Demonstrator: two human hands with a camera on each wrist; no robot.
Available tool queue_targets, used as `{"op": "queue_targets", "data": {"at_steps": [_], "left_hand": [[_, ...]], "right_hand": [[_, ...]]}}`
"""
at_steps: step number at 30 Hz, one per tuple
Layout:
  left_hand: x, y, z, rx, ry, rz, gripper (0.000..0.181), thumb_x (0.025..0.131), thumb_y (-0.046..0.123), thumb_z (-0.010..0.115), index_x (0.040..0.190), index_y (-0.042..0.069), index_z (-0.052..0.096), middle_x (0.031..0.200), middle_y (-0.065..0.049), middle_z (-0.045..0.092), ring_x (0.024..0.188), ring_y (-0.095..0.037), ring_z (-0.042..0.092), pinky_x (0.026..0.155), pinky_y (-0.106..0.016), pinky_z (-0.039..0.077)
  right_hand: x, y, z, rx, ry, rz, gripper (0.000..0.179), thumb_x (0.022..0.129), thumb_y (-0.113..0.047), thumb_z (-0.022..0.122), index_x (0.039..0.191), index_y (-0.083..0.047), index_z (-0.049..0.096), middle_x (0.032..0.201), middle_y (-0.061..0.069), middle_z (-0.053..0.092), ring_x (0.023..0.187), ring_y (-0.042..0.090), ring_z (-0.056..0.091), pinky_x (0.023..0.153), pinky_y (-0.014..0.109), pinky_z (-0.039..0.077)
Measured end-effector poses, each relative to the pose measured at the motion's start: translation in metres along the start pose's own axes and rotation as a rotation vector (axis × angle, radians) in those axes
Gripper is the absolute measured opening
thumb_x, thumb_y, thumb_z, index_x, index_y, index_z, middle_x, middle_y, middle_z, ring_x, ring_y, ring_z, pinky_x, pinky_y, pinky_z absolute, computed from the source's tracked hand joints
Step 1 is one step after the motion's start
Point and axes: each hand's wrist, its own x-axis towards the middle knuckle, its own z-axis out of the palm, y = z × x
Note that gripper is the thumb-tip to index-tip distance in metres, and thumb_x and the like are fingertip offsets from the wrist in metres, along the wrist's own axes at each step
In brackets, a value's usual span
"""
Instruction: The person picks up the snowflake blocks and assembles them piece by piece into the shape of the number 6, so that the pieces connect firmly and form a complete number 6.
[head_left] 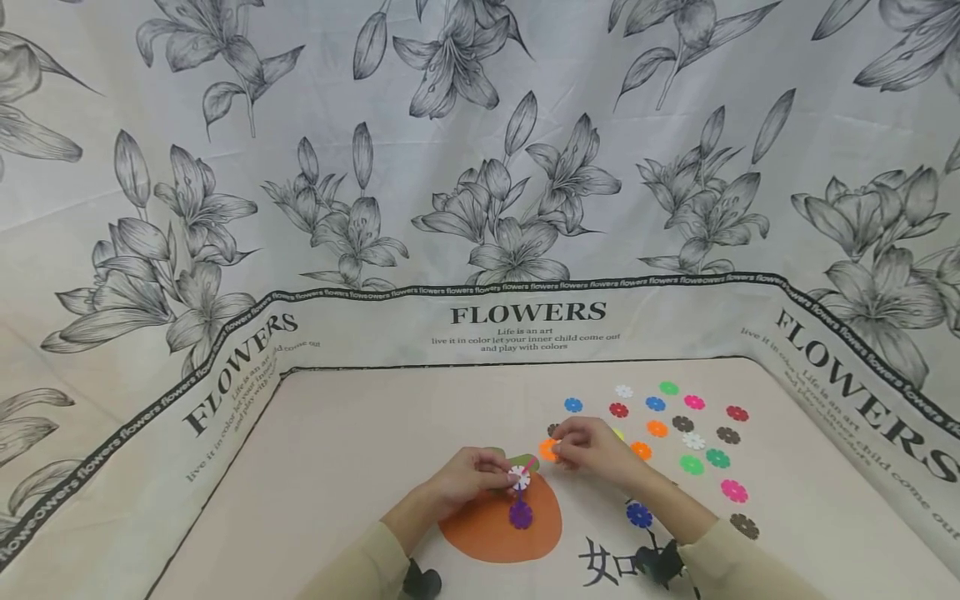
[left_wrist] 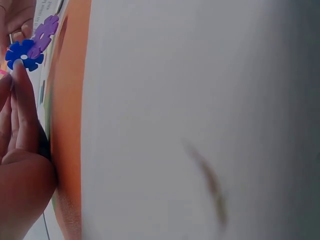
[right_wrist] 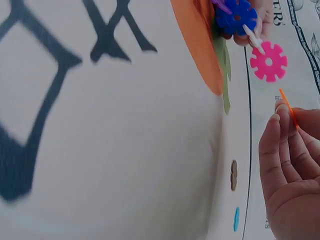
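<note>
Over the orange printed shape on the table, my left hand (head_left: 467,480) pinches a small cluster of joined flower-shaped plastic discs. A white disc (head_left: 514,473) faces the head camera, and a purple disc (head_left: 521,518) hangs below it. In the right wrist view, a blue disc (right_wrist: 230,22) and a pink disc (right_wrist: 276,56) belong to the same cluster. My right hand (head_left: 598,450) pinches an orange disc (head_left: 547,451) between thumb and fingers. That disc shows edge-on in the right wrist view, apart from the pink one by a small gap.
Several loose discs lie right of my hands, among them a green disc (head_left: 691,465), a pink disc (head_left: 734,492) and a dark blue disc (head_left: 636,517) under the right forearm. Black printed characters (head_left: 600,562) mark the tabletop. A flowered cloth wall (head_left: 525,350) stands behind.
</note>
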Motion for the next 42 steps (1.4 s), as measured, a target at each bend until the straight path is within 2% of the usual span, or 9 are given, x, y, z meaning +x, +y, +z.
{"op": "queue_targets", "data": {"at_steps": [9,17,26,32,38,42], "left_hand": [[0.001,-0.001,0.002,-0.046,-0.032,0.004,0.009,0.095,0.001,0.069,0.102,-0.005,0.069,0.086,-0.009,0.075,0.079,-0.016,0.073,0.088,-0.035,0.059],[-0.003,0.003,0.003,-0.041,-0.018,-0.001,0.009,0.095,0.001,0.070,0.101,-0.005,0.069,0.086,-0.010,0.076,0.080,-0.016,0.074,0.087,-0.034,0.059],[-0.004,0.002,0.000,-0.033,-0.031,0.001,0.008,0.093,0.000,0.071,0.098,-0.006,0.068,0.082,-0.008,0.075,0.074,-0.014,0.072,0.081,-0.033,0.061],[-0.005,0.003,-0.002,-0.011,-0.026,0.007,0.008,0.094,0.000,0.071,0.098,-0.006,0.068,0.082,-0.009,0.075,0.072,-0.014,0.071,0.081,-0.034,0.061],[-0.004,0.006,-0.002,0.022,-0.027,-0.034,0.009,0.094,0.006,0.073,0.099,-0.001,0.070,0.088,-0.011,0.076,0.082,-0.019,0.075,0.085,-0.035,0.060],[-0.004,0.006,-0.003,0.038,-0.041,-0.040,0.011,0.093,0.007,0.075,0.101,0.000,0.071,0.089,-0.010,0.076,0.085,-0.020,0.075,0.085,-0.035,0.060]], "right_hand": [[-0.001,0.004,0.006,0.055,-0.011,0.070,0.031,0.101,-0.014,0.064,0.124,0.006,0.061,0.097,0.017,0.074,0.081,0.025,0.068,0.076,0.027,0.059],[0.000,0.006,0.009,0.125,-0.045,0.052,0.030,0.100,-0.011,0.064,0.122,0.009,0.062,0.098,0.023,0.074,0.085,0.031,0.070,0.076,0.032,0.060],[0.002,0.005,0.011,0.173,-0.091,0.032,0.031,0.099,-0.009,0.067,0.122,0.011,0.067,0.099,0.026,0.074,0.084,0.030,0.072,0.075,0.032,0.061],[0.004,0.004,0.013,0.169,-0.109,0.015,0.029,0.099,-0.007,0.066,0.122,0.011,0.068,0.098,0.025,0.074,0.081,0.026,0.071,0.074,0.033,0.061],[0.007,0.003,0.016,0.121,-0.084,0.027,0.030,0.099,-0.009,0.066,0.122,0.009,0.067,0.097,0.023,0.075,0.083,0.028,0.071,0.073,0.030,0.059],[0.010,0.003,0.018,0.111,-0.103,0.020,0.030,0.100,-0.009,0.064,0.124,0.008,0.066,0.101,0.021,0.075,0.087,0.029,0.072,0.077,0.028,0.058]]}}
